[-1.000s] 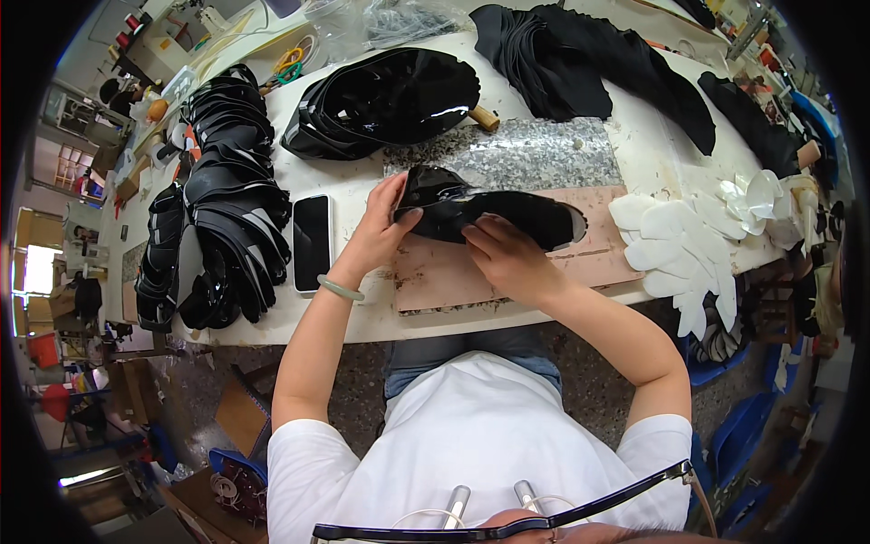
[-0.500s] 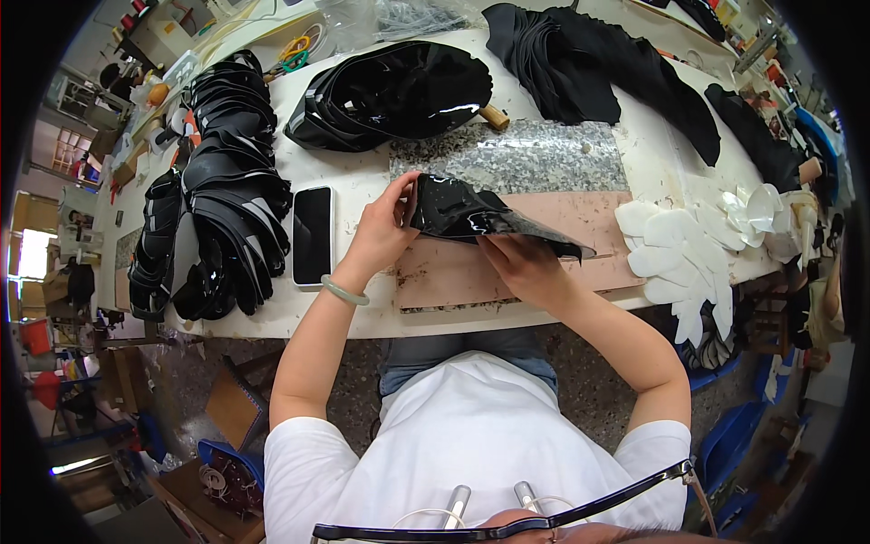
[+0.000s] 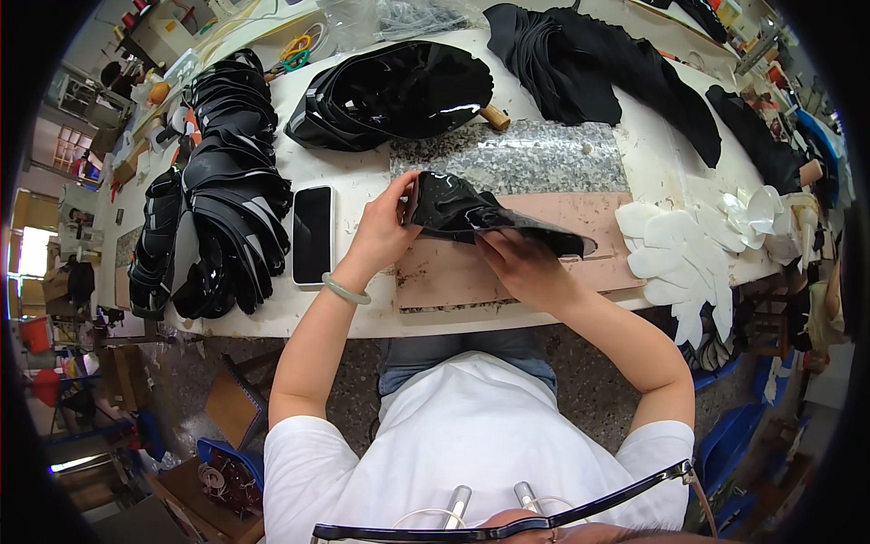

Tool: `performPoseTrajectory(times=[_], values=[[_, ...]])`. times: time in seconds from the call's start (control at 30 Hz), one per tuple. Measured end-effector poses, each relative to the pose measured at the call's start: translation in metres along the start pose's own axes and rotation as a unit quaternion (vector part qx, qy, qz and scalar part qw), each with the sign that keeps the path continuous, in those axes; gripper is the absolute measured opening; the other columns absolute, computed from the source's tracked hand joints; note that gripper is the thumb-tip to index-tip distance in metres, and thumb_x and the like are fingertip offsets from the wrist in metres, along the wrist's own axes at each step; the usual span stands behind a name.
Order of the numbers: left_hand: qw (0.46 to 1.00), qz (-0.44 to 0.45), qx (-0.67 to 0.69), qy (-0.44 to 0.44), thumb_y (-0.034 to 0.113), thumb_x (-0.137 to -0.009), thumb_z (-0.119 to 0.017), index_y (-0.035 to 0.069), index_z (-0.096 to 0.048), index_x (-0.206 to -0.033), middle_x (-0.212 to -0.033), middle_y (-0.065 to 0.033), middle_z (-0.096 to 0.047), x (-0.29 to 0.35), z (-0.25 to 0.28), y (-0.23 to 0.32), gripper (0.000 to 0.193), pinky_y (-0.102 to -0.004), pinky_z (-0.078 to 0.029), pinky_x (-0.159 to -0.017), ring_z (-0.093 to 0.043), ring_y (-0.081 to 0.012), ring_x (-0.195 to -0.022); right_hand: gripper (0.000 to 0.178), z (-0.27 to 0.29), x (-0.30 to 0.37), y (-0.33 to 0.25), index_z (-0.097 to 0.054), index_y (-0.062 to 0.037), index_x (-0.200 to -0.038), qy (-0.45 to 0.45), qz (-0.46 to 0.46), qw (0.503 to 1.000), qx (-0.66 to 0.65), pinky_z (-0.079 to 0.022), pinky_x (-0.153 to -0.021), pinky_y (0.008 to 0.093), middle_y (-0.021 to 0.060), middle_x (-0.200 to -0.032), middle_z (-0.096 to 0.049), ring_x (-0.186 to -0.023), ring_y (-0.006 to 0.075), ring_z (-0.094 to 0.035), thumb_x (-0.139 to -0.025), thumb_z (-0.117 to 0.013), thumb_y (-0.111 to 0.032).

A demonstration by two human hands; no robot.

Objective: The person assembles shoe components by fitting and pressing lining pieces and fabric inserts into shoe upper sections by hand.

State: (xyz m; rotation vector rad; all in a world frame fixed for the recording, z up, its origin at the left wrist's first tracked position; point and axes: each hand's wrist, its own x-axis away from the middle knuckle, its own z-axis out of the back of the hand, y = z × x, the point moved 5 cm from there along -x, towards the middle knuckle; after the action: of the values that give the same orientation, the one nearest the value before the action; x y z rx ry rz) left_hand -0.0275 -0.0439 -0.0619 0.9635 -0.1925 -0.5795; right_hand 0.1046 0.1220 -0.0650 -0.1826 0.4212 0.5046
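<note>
We're watching two hands working at one shiny black piece [image 3: 458, 207], which they're holding just above the pinkish board [image 3: 435, 283], right in front of the person. The left hand [image 3: 382, 227] is clasping its left end, fingers on the far side, and the right hand [image 3: 521, 261] is gripping the near edge further along (we aren't seeing how every finger is closing there). So the hands are standing apart, both clamped on the same piece, and that's probably because it is bending so easily: one grip alone would likely be letting it flop.

Beyond it, a speckled board [image 3: 517, 150] is lying flat, and a pile of shiny pieces [image 3: 399, 91] is sitting overlapped, presumably so single ones are staying easy to lift. Over on the left, a long row of black pieces [image 3: 231, 172] is fanning out, its edges showing, and a phone [image 3: 314, 236] is resting between that row and the left wrist. On the right, white pieces [image 3: 671, 240] are spreading loosely over the table's edge, apparently set aside so they're leaving the boards free.
</note>
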Motion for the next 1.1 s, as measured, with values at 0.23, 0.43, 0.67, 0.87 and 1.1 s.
performPoseTrajectory(times=[0.23, 0.43, 0.67, 0.87, 1.1], values=[[0.994, -0.01, -0.094, 0.06, 0.004, -0.075, -0.074, 0.008, -0.043, -0.129, -0.104, -0.0167, -0.064, 0.0, -0.013, 0.021, 0.062, -0.0356, -0.051, -0.077, -0.065, -0.0322, -0.094, 0.04, -0.004, 0.0, 0.012, -0.059, 0.0021, -0.113, -0.058, 0.0, 0.995, -0.083, -0.045, -0.095, 0.0359, 0.0145, -0.113, -0.055, -0.11, 0.0288, -0.052, -0.073, -0.058, -0.003], [0.999, -0.011, -0.039, -0.004, -0.007, -0.071, -0.072, 0.01, -0.044, -0.131, -0.104, -0.012, -0.062, -0.004, -0.01, 0.016, 0.068, -0.031, -0.05, -0.079, -0.063, -0.0214, -0.088, 0.046, -0.003, 0.023, 0.066, -0.056, -0.0065, -0.122, -0.099, -0.213, 0.907, -0.351, -0.046, -0.091, 0.0404, 0.0217, -0.116, -0.06, -0.106, 0.038, -0.056, -0.079, -0.072, -0.014], [0.997, 0.025, 0.058, -0.033, -0.015, -0.07, -0.059, 0.012, -0.049, -0.129, -0.098, -0.0133, -0.061, -0.004, -0.006, 0.005, 0.066, -0.0318, -0.049, -0.077, -0.062, -0.0269, -0.087, 0.046, -0.009, 0.029, 0.052, -0.05, -0.0017, -0.127, -0.305, -0.271, 0.87, -0.277, -0.043, -0.094, 0.043, 0.0244, -0.117, -0.058, -0.108, 0.0393, -0.055, -0.093, -0.053, -0.033], [1.0, 0.018, -0.016, 0.002, -0.016, -0.069, -0.061, 0.009, -0.047, -0.13, -0.106, -0.0128, -0.059, -0.003, -0.006, 0.008, 0.068, -0.0313, -0.049, -0.077, -0.062, -0.0229, -0.087, 0.048, -0.002, 0.016, 0.021, -0.044, 0.0056, -0.13, -0.156, -0.134, 0.947, -0.247, -0.037, -0.104, 0.0399, 0.0228, -0.131, -0.049, -0.124, 0.0362, -0.044, -0.091, -0.056, -0.021], [0.862, -0.431, -0.246, 0.098, 0.001, -0.071, -0.068, -0.001, -0.053, -0.116, -0.109, -0.0142, -0.059, 0.044, -0.042, 0.107, 0.048, -0.0441, -0.044, -0.09, -0.056, -0.0304, -0.1, 0.054, 0.017, 0.018, 0.041, -0.047, -0.002, -0.129, 0.023, -0.241, 0.9, -0.363, -0.047, -0.094, 0.0364, 0.0139, -0.121, -0.059, -0.11, 0.0285, -0.059, -0.079, -0.067, -0.007]])
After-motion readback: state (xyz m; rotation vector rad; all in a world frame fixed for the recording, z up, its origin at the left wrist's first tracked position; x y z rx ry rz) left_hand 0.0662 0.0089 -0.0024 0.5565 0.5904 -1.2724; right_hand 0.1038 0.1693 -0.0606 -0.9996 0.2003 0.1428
